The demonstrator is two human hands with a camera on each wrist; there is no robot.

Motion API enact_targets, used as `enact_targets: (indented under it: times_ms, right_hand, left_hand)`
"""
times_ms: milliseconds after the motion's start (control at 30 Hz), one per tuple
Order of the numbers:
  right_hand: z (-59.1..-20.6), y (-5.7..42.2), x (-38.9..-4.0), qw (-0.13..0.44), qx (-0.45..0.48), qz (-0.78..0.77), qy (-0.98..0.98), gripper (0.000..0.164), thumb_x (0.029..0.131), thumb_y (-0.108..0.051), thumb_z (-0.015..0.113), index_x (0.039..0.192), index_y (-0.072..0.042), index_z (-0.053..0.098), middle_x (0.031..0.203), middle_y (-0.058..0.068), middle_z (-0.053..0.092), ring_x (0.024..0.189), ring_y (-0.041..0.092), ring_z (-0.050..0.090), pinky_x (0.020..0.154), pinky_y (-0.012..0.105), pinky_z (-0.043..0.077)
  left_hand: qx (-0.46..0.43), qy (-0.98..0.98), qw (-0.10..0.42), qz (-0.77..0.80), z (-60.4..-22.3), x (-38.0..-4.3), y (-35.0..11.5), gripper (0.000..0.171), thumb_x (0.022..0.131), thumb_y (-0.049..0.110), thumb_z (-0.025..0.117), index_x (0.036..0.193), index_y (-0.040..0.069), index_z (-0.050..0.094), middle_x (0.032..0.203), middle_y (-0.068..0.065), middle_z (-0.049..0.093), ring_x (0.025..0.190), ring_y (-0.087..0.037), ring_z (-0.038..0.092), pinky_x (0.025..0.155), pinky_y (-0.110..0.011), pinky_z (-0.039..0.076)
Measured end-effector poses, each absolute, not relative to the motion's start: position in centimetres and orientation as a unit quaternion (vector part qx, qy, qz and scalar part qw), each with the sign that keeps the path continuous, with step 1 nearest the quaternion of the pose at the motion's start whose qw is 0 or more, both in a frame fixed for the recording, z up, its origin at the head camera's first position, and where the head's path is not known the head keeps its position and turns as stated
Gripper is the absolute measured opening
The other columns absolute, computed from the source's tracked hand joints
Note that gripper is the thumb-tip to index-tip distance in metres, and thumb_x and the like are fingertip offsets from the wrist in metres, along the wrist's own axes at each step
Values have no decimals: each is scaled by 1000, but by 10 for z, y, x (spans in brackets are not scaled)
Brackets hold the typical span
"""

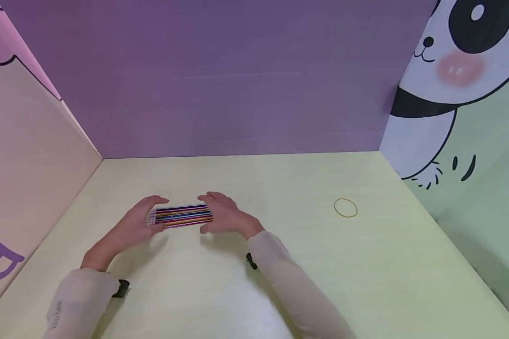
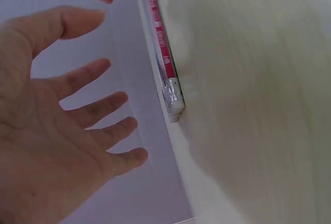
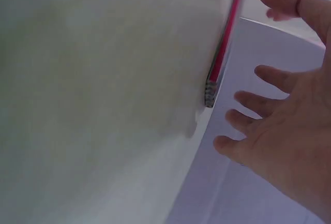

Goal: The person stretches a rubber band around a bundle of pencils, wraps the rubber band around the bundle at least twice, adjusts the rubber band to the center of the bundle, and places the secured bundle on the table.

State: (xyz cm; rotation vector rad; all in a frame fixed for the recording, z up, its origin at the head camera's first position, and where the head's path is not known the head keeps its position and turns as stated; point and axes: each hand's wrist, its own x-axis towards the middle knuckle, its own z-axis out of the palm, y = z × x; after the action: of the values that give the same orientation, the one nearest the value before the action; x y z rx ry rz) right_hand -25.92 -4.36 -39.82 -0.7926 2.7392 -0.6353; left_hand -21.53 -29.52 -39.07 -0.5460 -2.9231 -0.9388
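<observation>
A flat row of several striped, multicoloured pencils (image 1: 183,216) lies crosswise on the table, left of the middle in the head view. Over its left end hovers my left hand (image 1: 137,222), and over its right end my right hand (image 1: 226,214). Seen from the left wrist, the left hand (image 2: 51,115) has its fingers spread and apart from the red outer pencil (image 2: 164,48), whose white eraser end faces the camera. From the right wrist, the right hand (image 3: 289,115) is likewise spread, with a gap to the pencils (image 3: 223,53). Neither palm holds anything.
A thin yellow rubber band (image 1: 345,207) lies on the pale table (image 1: 390,263) to the right. A purple panel (image 1: 237,84) stands along the back edge. Printed side walls, one with a panda (image 1: 432,99), close off left and right.
</observation>
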Motion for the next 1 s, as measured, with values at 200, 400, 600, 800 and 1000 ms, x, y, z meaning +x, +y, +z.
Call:
enact_targets:
  times_ms: [200,400,600,800,1000]
  right_hand:
    - [-395,-53,-261,99,-286,-102,948,77,84,-34,67,150,-17,34,148,-1,42,137,18,37,117,47,25]
    - [-391,-57,-269,92,-282,-57,953,57,82,-34,68,134,-15,50,128,-3,51,115,15,46,95,40,41]
    - [-389,-61,-272,86,-271,-33,958,55,84,-39,71,130,-15,55,128,-3,52,112,14,46,95,43,45]
    - [-387,-63,-273,86,-259,-48,961,52,85,-38,73,129,-15,55,124,-4,53,112,14,46,99,44,44]
    - [-385,-64,-272,85,-247,-46,964,50,86,-39,74,127,-16,58,121,-6,54,111,14,46,98,43,44]
  left_hand:
    - [-195,-967,15,-161,-396,-226,-286,69,73,9,80,134,-1,51,137,-33,44,124,-53,42,94,-70,39]
    - [-198,-970,-15,-143,-399,-235,-290,74,73,10,80,138,-3,48,136,-30,45,120,-50,45,92,-69,39]
    - [-199,-972,-30,-122,-394,-241,-290,68,74,13,79,135,-2,50,130,-25,49,113,-44,47,92,-68,37]
    - [-204,-972,-32,-114,-393,-246,-291,61,73,10,78,127,-3,53,120,-24,49,103,-40,46,88,-62,40]
    - [-211,-971,-23,-113,-395,-249,-290,58,72,9,78,123,-3,52,114,-23,49,99,-40,47,83,-60,42]
